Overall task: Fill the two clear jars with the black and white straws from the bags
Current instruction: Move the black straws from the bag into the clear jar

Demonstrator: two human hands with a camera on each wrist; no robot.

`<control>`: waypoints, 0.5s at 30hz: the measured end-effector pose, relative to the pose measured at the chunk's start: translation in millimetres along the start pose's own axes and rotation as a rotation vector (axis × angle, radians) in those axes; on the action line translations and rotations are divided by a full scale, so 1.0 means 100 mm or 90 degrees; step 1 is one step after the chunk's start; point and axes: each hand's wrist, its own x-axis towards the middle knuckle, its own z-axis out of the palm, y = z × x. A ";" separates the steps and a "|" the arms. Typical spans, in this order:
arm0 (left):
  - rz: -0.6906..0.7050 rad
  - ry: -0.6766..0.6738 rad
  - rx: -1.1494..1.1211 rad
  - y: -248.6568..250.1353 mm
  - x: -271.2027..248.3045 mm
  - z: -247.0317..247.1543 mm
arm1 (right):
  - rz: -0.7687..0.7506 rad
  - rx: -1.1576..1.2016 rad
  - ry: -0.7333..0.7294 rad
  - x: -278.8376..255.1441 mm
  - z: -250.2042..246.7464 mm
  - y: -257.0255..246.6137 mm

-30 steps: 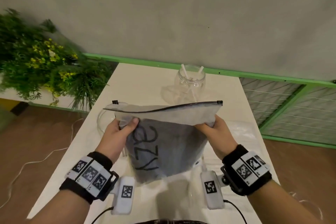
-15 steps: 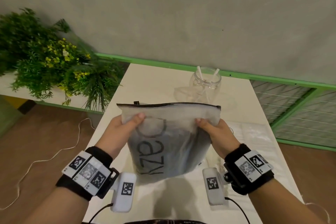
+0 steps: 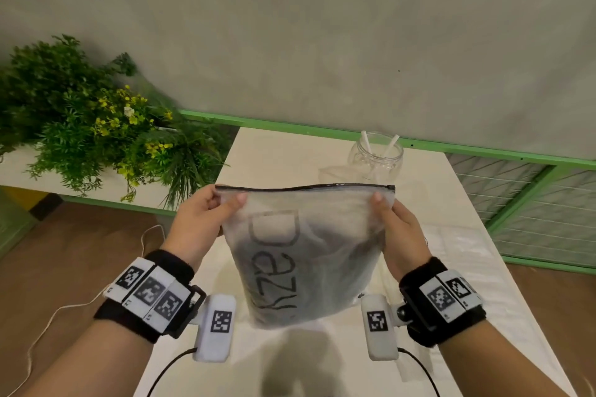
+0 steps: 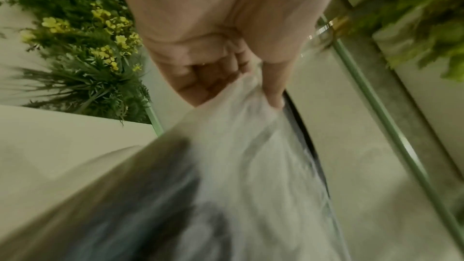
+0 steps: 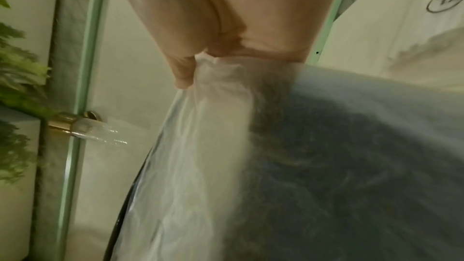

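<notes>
Setting: grey wall with a green rail along its foot; brown floor; white table (image 3: 277, 151) running from near to far.

Far left, off the table: green plants with yellow flowers (image 3: 96, 126) on a pale ledge.

Item 1: frosted zip bag (image 3: 309, 255), held upright above the near half of the table. Black zipper strip along its top edge, level, apparently closed. Dark lettering on the front; a dark mass inside, probably the black straws, though the frosted plastic and blur in both wrist views leave this uncertain.

Item 2: left hand (image 3: 200, 222), pinching the bag's top left corner, thumb in front, fingers behind.

Item 3: right hand (image 3: 398, 229), pinching the top right corner in the same way, thumb on the near face.

Item 4: clear jar (image 3: 375, 156), upright at the far right of the table, beyond the bag and apart from it. Two white straws (image 3: 367, 142) lean inside, tips above the rim.

Item 5: second, pale bag (image 3: 458, 255), flat on the table to the right, under the right hand.

Item 6: black wristbands with coded markers, one per wrist.
</notes>
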 end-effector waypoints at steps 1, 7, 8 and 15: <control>0.006 -0.009 -0.001 0.03 -0.01 -0.02 | -0.013 0.015 0.007 -0.01 0.02 -0.02; 0.003 0.015 0.019 0.04 0.01 -0.20 | -0.030 0.041 0.052 -0.04 0.11 -0.01; 0.000 0.018 0.013 0.04 0.01 -0.23 | -0.025 0.047 0.055 -0.04 0.10 -0.01; 0.040 0.000 0.088 0.13 0.02 -0.30 | -0.054 0.036 0.037 -0.09 0.06 -0.20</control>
